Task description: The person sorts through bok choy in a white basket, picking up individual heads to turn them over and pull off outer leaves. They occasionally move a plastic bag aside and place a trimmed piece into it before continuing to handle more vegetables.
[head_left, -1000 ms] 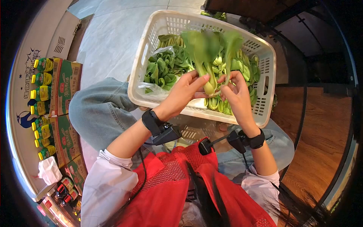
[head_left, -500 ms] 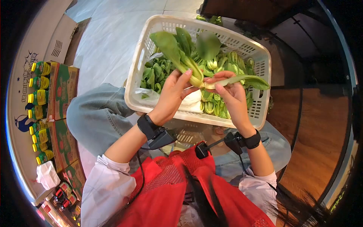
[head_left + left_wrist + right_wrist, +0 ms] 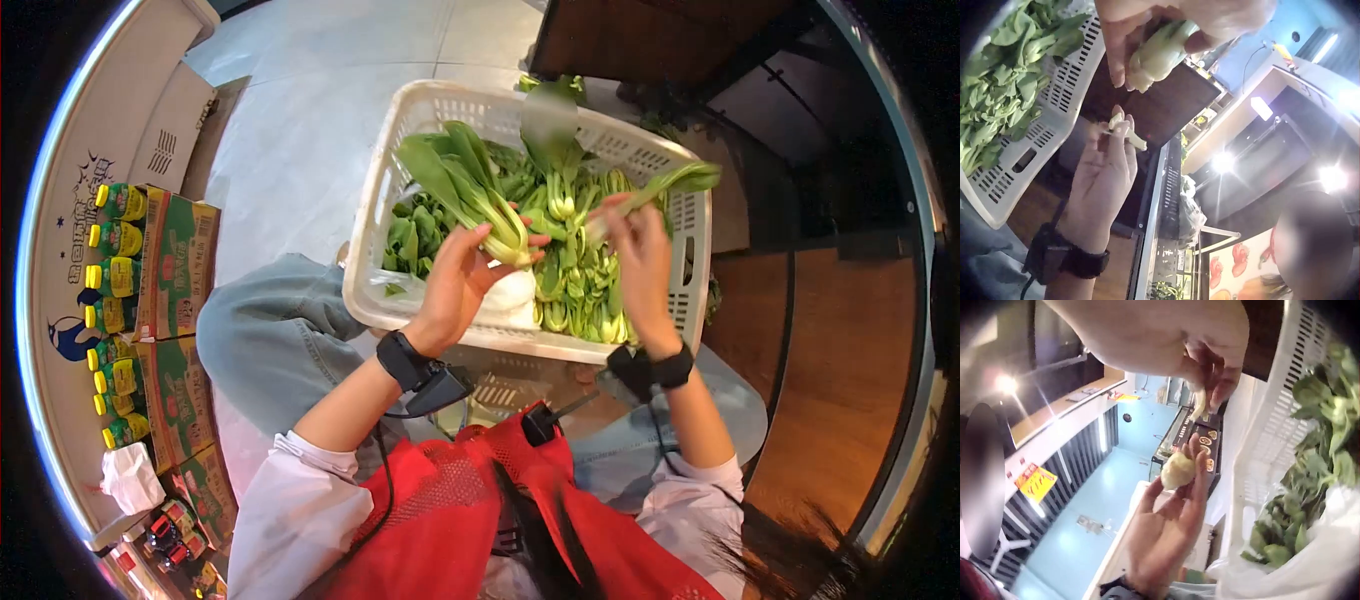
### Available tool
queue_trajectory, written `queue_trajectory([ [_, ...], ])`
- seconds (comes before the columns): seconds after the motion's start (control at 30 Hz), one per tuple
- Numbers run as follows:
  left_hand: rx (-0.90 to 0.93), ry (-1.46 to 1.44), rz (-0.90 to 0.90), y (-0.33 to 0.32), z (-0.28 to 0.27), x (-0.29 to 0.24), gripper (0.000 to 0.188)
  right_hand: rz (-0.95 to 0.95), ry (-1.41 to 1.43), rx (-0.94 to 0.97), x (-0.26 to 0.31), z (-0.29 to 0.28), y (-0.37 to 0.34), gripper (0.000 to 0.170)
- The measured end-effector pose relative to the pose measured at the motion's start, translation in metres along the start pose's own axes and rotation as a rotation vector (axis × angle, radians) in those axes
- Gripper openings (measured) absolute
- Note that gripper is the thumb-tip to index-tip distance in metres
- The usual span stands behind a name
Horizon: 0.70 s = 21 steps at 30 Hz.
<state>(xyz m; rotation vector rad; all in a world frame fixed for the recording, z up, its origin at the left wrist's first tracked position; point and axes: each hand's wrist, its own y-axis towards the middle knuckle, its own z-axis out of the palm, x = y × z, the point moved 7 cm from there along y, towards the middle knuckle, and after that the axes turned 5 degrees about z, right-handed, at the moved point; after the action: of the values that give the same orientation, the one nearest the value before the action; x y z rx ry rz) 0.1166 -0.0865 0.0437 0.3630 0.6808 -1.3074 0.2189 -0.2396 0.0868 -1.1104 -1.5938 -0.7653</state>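
In the head view my left hand (image 3: 450, 290) holds a head of bok choy (image 3: 468, 190) by its pale base, leaves pointing up and left. Its cut base (image 3: 1179, 470) faces the right wrist camera, with fingers around it. My right hand (image 3: 645, 265) pinches a single bok choy leaf (image 3: 685, 180) by its stalk, apart from the head. The stalk end (image 3: 1136, 144) sticks out between the fingertips in the left wrist view. Both hands are above a white plastic basket (image 3: 440, 335) filled with bok choy (image 3: 575, 290).
Darker leafy greens (image 3: 410, 240) in clear plastic lie at the basket's left, beside a white bundle (image 3: 510, 300). More greens (image 3: 560, 88) are on the floor behind the basket. Cartons (image 3: 180, 260) and yellow-capped bottles (image 3: 120, 240) line the left side. Wooden panels (image 3: 840, 370) stand right.
The single leaf came away from the head of bok choy. My right hand has carried it off to the right, while my left hand kept the head and shifted slightly left.
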Motion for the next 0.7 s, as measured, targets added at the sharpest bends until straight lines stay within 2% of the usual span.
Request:
queue_trajectory([
  [0.13,0.079,0.030,-0.028,0.001,0.007,-0.007,0.041,-0.685,-0.787,-0.413,0.048,-0.017,0.094,0.016],
  [0.2,0.078,0.115,-0.013,-0.002,0.011,-0.014,0.047,-0.573,-1.073,-0.375,0.033,-0.014,0.156,0.023],
  [0.27,0.102,0.142,0.010,-0.003,0.013,-0.018,0.046,-0.254,-1.222,-0.386,-0.011,-0.016,0.202,0.027],
  [0.33,0.111,0.167,0.020,-0.003,0.018,-0.023,0.045,-0.236,-1.215,-0.332,-0.014,-0.006,0.199,0.033],
  [0.4,0.122,0.194,0.031,-0.004,0.019,-0.024,0.045,-0.523,-1.055,-0.201,0.001,0.000,0.163,0.040],
  [0.47,0.185,0.213,-0.023,-0.006,0.014,-0.018,0.048,-0.267,-0.576,0.187,0.024,0.016,0.112,0.044],
  [0.53,0.231,0.257,-0.072,-0.012,0.012,-0.008,0.050,0.094,-0.046,0.366,0.022,0.025,0.051,0.043],
  [0.6,0.249,0.374,-0.045,-0.015,0.014,-0.002,0.052,0.210,0.120,0.391,0.023,0.033,0.002,0.035],
  [0.67,0.286,0.483,0.026,-0.022,0.024,0.000,0.050,0.153,-0.013,0.353,0.023,0.030,-0.019,0.033],
  [0.7,0.310,0.512,0.007,-0.021,0.025,0.003,0.043,0.123,-0.075,0.333,0.022,0.028,-0.025,0.032],
])
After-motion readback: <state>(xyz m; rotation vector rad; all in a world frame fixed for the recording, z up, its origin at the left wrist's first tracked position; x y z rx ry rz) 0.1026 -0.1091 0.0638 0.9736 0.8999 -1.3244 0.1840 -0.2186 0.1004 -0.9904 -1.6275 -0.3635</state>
